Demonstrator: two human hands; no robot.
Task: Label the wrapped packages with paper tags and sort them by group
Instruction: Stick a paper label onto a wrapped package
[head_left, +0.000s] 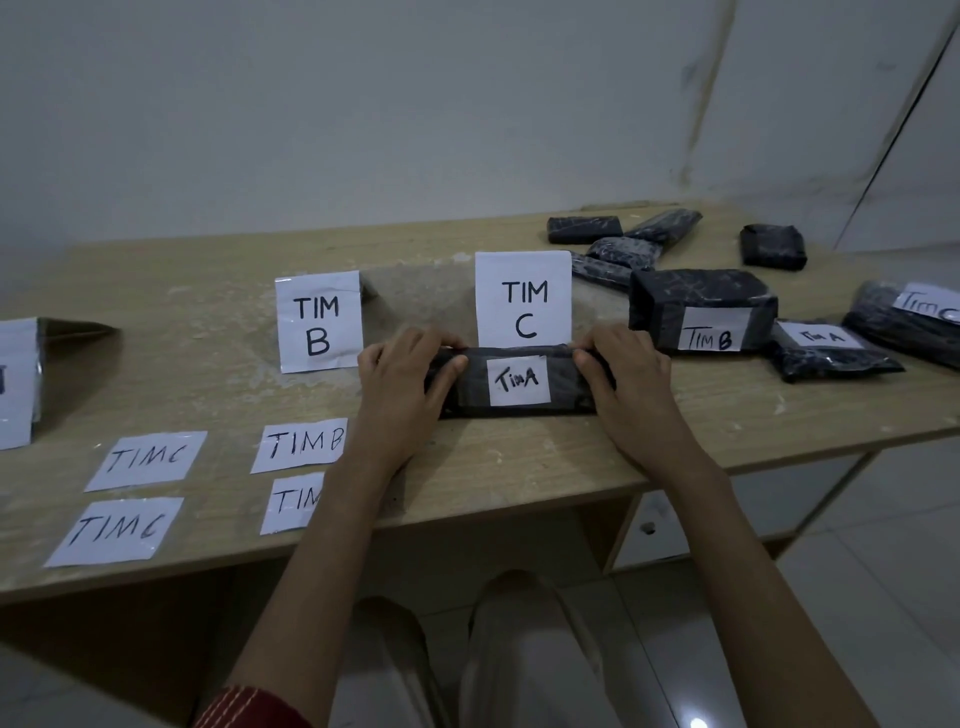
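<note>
Gripping the Tim A package (519, 382) at both short ends: left hand (402, 376) and right hand (626, 379), fingers curled over. Lying on the counter (519, 467) just before the TIM C sign (523, 299), long axis left-to-right, both hands equally near.

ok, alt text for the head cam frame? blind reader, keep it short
Both hands, left hand and right hand, hold the ends of a black wrapped package tagged "Tim A" on a wooden table, before standing signs "TIM B" and "TIM C". Loose paper tags lie left; more black packages sit right.
</note>
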